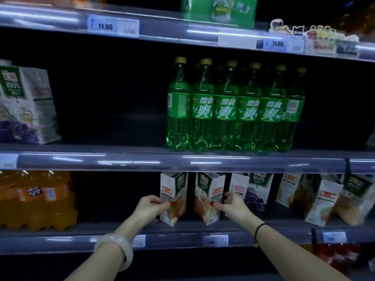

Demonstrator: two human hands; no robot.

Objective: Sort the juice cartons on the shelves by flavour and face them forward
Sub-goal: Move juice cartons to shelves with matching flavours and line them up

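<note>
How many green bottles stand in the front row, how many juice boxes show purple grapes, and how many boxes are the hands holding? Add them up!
Green plastic soda bottles, front row: 6
White juice cartons showing purple grapes: 2
White juice cartons with peachy fruit, gripped by the left hand and right hand: 2
Total: 10

1. This is a shop.
2. A row of green soda bottles stands on a long shelf.
3. A price tag with a number hangs above the bottles, and juice cartons stand below them.
</note>
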